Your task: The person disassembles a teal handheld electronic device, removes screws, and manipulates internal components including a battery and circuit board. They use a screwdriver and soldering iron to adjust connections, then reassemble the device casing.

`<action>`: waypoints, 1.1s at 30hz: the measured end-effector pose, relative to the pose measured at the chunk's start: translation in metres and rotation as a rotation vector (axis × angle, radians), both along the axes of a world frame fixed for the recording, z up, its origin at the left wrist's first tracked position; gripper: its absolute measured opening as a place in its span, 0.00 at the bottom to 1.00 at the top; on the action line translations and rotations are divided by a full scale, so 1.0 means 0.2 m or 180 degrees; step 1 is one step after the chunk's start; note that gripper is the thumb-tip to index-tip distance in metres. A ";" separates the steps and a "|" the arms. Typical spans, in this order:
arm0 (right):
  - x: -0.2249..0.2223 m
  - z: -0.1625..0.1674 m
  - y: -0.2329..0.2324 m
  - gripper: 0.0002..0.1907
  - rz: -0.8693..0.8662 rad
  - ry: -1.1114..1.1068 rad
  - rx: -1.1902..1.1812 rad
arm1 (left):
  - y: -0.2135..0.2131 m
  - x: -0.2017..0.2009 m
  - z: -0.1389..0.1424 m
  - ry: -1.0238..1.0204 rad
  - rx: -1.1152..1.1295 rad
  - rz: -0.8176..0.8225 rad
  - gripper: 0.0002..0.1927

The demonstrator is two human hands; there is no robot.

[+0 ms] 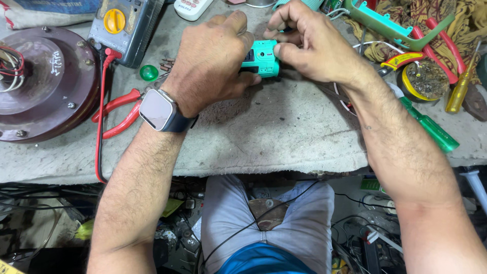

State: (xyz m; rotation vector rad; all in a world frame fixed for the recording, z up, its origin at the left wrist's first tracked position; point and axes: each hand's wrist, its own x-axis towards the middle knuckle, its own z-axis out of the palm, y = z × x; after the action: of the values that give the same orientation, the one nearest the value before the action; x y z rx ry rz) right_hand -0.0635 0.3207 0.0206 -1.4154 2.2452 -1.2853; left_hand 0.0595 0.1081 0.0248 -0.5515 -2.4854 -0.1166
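We found both hands at the far middle of the bench [264, 137], closed on one small teal plastic housing [263, 57]. The left hand [210, 61] wrapped over its left end, fingers curled on top and thumb beneath, which steadied the piece just above the worn surface. The right hand [312, 43] pinched the right end between thumb and bent fingers; we judged this the working grip, set for fine handling at that end. What the fingertips acted on was hidden by the hand itself.

A smartwatch [156, 109] sat on the left wrist. Red-handled pliers [119, 109] lay just left of that wrist, and a small green dome-shaped cap [148, 72] lay beside them. A multimeter [124, 28] stood at the far left, its red lead [100, 122] trailing over the near edge. A dark red round motor casing [43, 83] occupied the far left corner. To the right lay a green-handled screwdriver [430, 127], a roll of yellow tape [425, 81] and a second teal shell part [390, 25], well apart from the hands.
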 end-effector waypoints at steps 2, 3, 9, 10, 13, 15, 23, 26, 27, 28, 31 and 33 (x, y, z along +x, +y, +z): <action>-0.02 -0.01 0.00 0.18 0.0197 -0.0933 -0.0326 | 0.00 0.00 0.01 0.0003 -0.0004 0.0027 0.24; -0.03 -0.02 0.00 0.17 0.0125 -0.0585 -0.0184 | 0.00 0.01 0.01 0.0004 0.0001 0.0022 0.24; -0.03 0.03 0.06 0.13 0.0076 0.0869 -0.0166 | 0.00 0.02 0.00 0.0014 0.0005 0.0009 0.24; -0.03 0.05 0.09 0.12 -0.0120 0.0841 0.0017 | 0.00 0.02 0.00 -0.0011 -0.0013 0.0002 0.24; -0.04 0.11 0.22 0.09 -0.0729 0.0924 0.1106 | 0.01 0.03 0.00 0.0037 -0.0153 0.0056 0.24; -0.03 0.12 0.32 0.09 -0.0918 0.0946 0.1527 | 0.02 0.04 0.00 0.0057 -0.0137 0.0059 0.24; 0.01 0.09 0.55 0.10 -0.1659 0.1729 0.1169 | 0.05 0.08 0.03 0.0149 -0.0218 0.0158 0.27; 0.03 0.06 0.56 0.09 -0.1883 0.1669 0.1329 | 0.04 0.08 0.02 0.0242 -0.0153 0.0115 0.27; 0.02 0.05 0.56 0.09 -0.1943 0.1974 0.1463 | 0.04 0.08 0.01 0.0244 -0.0120 0.0097 0.27; 0.01 0.03 0.54 0.09 -0.1993 0.2279 0.1587 | 0.03 0.08 0.00 0.0244 -0.0095 0.0088 0.27; -0.06 -0.02 0.45 0.10 -0.1999 0.2838 0.1915 | 0.01 0.07 -0.02 0.0352 -0.0090 0.0068 0.26; -0.12 -0.05 0.38 0.10 -0.1975 0.2754 0.2022 | 0.00 0.07 -0.03 0.0365 -0.0076 0.0048 0.28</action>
State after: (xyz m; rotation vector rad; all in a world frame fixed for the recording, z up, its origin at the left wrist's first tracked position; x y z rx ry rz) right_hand -0.0867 0.3971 0.0111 -1.1540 3.3762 0.1394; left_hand 0.0734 0.1082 0.0189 -0.5343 -2.3816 -0.0483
